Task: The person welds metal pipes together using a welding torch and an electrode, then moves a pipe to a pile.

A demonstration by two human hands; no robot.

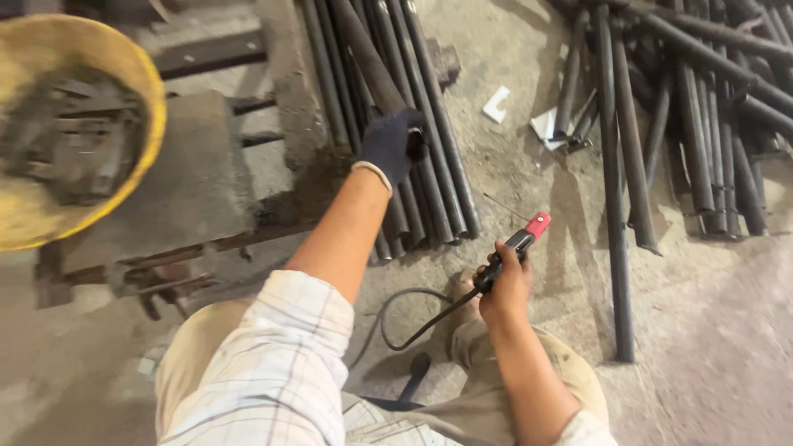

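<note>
The left hand (395, 142), in a dark knit glove with a pale cuff, is closed around the end of a dark steel pipe (370, 62). That pipe lies tilted on top of a bundle of like pipes (429, 182) laid side by side on the concrete floor (710, 330), running up and away from the person.

The right hand (504, 289) is bare and clamped on the black handle of a welding electrode holder (516, 248). The holder's red tip points up and to the right, clear of the pipes. A black cable (405, 318) leaves the rear of the handle, loops over the floor and passes by the person's knee.

To the left of the bundle stands a grey, dirt-coated steel bench or frame (194, 190). A round yellow basin (140, 74) holding dark metal pieces sits at the upper left, partly out of frame and blurred.

A second, looser heap of dark pipes (702, 124) lies to the right, well apart from the first bundle; one long pipe (615, 215) lies straight down the floor beside it. Between the two heaps are small white scraps (496, 104), angular in shape; no marking can be made out on them.

The person wears a pale checked shirt (273, 372) and tan trousers.
</note>
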